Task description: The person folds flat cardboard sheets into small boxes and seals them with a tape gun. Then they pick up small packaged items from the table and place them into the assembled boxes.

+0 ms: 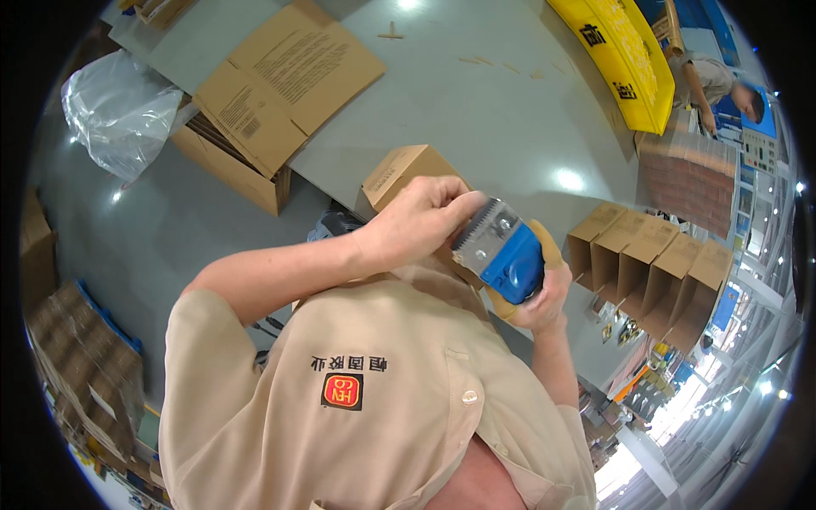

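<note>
My right hand [548, 299] grips a blue tape dispenser [517, 265] with a toothed metal blade plate [493, 231], held tilted in front of my chest. Tan curved edges show on two sides of the dispenser; whether they are a tape roll or finger covers, I cannot tell. At the toothed edge, my left hand [425, 214] has its fingers curled and pressed together. What they pinch, if anything, is hidden. Partly behind my left hand, a small brown carton [410, 172] sits on the table's near edge.
Flattened cardboard [293, 72] lies on the grey table [476, 102], at the upper left. A clear plastic bag [119, 110] is farther left. Open cartons [650, 263] stand in a row at right, below a stack of brown bundles [688, 183]. Beyond a yellow bin [625, 64], another person [710, 81] works.
</note>
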Motion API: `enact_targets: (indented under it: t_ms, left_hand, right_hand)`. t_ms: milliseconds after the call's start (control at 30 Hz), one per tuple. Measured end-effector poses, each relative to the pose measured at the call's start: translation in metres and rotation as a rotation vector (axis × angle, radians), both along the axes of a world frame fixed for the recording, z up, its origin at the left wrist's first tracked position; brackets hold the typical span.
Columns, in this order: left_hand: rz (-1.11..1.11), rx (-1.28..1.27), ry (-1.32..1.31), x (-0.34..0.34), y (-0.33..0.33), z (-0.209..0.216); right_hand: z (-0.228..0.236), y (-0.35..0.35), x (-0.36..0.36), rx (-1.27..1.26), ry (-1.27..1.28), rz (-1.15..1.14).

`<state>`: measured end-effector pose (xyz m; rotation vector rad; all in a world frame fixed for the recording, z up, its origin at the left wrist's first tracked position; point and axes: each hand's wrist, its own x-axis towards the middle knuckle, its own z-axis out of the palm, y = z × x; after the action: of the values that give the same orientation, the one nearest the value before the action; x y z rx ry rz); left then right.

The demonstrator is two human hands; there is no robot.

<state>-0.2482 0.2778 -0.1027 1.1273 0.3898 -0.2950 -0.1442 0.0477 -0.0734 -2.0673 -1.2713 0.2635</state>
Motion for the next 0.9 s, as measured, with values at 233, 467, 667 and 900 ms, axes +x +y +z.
enact_targets:
  t_ms: [233,467,667,900]
  left_hand:
    - [0.649,-0.386,-0.160,-0.012,0.017,-0.030]
    - [0.521,0.502,0.093,-0.016,0.043,-0.075]
    - [0.381,0.636,0.118,-0.011,0.038,-0.085]
    - [0.067,0.849,0.152,-0.006,0.034,-0.087]
  right_hand:
    - [0.032,0.019,-0.002,-0.189,-0.034,-0.042]
    - [0.039,0.030,-0.006,-0.484,-0.103,-0.027]
    - [0.018,-0.073,0.002,-0.401,-0.073,-0.111]
    - [-0.073,-0.098,0.015,-0.627,0.064,-0.061]
